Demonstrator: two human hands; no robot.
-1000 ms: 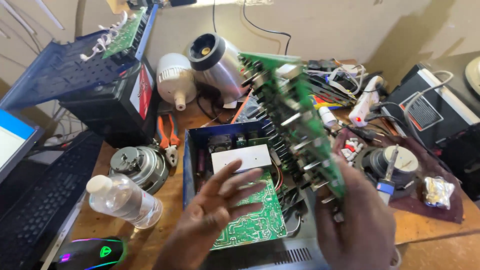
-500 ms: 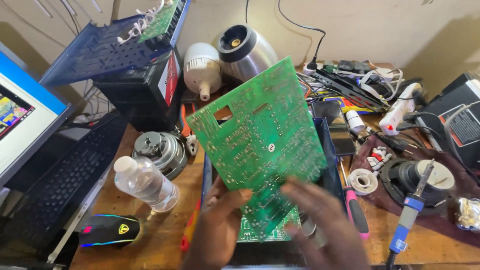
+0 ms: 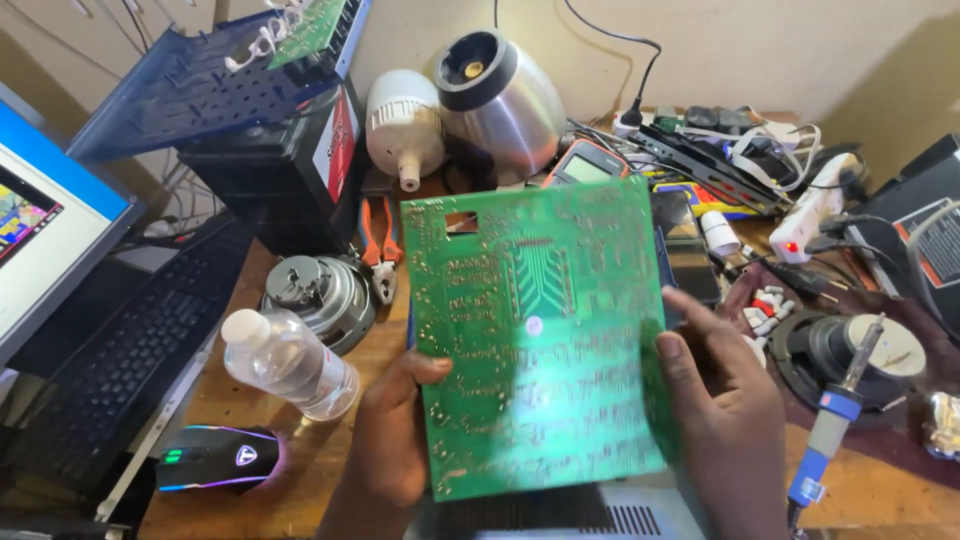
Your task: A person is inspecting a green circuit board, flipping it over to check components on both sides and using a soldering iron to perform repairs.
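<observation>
I hold a large green circuit board [image 3: 535, 335] flat in front of me with its solder side facing up. My left hand [image 3: 390, 440] grips its lower left edge, thumb on top. My right hand [image 3: 720, 410] grips its right edge, fingers curled over the board. The board hides the open blue metal case beneath it; only the case's grey vented edge [image 3: 600, 515] shows below.
A plastic bottle [image 3: 290, 362] and lit mouse [image 3: 215, 458] lie left, by a keyboard [image 3: 120, 365] and laptop screen [image 3: 40, 215]. A motor [image 3: 320, 292], pliers [image 3: 380, 240], battery [image 3: 285, 170] and steel blender base [image 3: 500, 95] stand behind. A soldering iron [image 3: 835, 420] and speaker [image 3: 865, 350] lie right.
The board was turned from edge-on with its components showing to solder side up, then levelled and squared. Both hands shifted to its side edges. The view moved slightly left.
</observation>
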